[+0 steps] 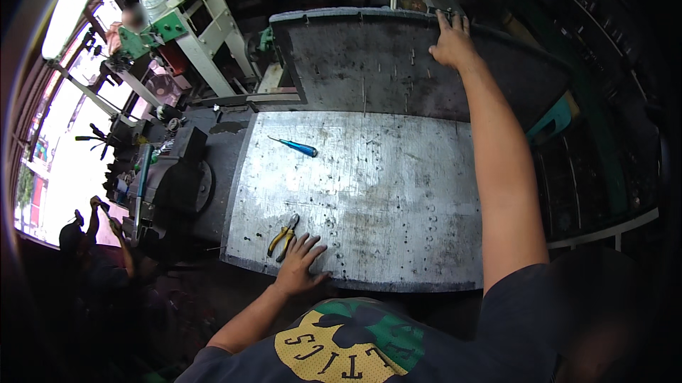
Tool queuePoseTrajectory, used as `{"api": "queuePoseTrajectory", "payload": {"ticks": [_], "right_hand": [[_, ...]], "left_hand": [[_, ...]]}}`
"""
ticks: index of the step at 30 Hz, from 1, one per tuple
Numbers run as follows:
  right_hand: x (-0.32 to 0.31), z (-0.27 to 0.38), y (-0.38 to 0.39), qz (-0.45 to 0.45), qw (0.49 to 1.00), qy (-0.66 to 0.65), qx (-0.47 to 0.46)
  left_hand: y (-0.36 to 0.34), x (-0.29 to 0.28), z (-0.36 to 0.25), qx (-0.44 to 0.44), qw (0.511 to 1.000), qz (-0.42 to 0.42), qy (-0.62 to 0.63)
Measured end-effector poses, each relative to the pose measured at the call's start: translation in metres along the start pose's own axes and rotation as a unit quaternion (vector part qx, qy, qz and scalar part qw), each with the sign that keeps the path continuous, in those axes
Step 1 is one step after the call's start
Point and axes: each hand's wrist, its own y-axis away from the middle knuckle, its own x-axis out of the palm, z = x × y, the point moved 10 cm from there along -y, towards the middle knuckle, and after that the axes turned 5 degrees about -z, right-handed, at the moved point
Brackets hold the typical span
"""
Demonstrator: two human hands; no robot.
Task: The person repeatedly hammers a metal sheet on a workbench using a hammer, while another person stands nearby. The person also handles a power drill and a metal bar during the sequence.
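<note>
Shirt (355, 344): dark, with a round green and yellow print, just below the left hand.
Left hand (300, 264): palm down at the worktop's near edge, fingers spread, nothing seen in its grasp.
Pliers (290, 227): yellow-and-black handles, just ahead of the left hand's fingertips; contact cannot be told.
Worktop (362, 198): pale scuffed metal, pocked with small dark spots, lying between the two hands.
Screwdriver (304, 149): blue handle, beyond the left hand, well apart from both.
Right hand (453, 41): stretched out to the panel's top edge, fingers and thumb wide; no held thing shows.
Panel (334, 56): dark, upright along the worktop's far side, under the right hand.
Step in hand: seemingly a far reach with the right, the left bracing.
Next move calls for: probably careful fingers along that edge.
Room: dim; a co-worker (96, 262) left of the left hand, a cream-and-green machine (213, 49) beyond it, bright windows (85, 163) farther left.
</note>
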Motion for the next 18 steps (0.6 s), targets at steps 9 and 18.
{"api": "queuePoseTrajectory", "payload": {"ticks": [9, 18], "right_hand": [[0.000, 0.005, 0.005, -0.020, 1.000, -0.007, -0.010], [-0.024, 0.033, 0.142, -0.195, 0.964, -0.170, 0.058]], "left_hand": [[-0.310, -0.248, -0.057, 0.198, 0.894, -0.344, -0.207], [-0.475, -0.231, 0.020, 0.174, 0.903, -0.252, -0.303]]}}
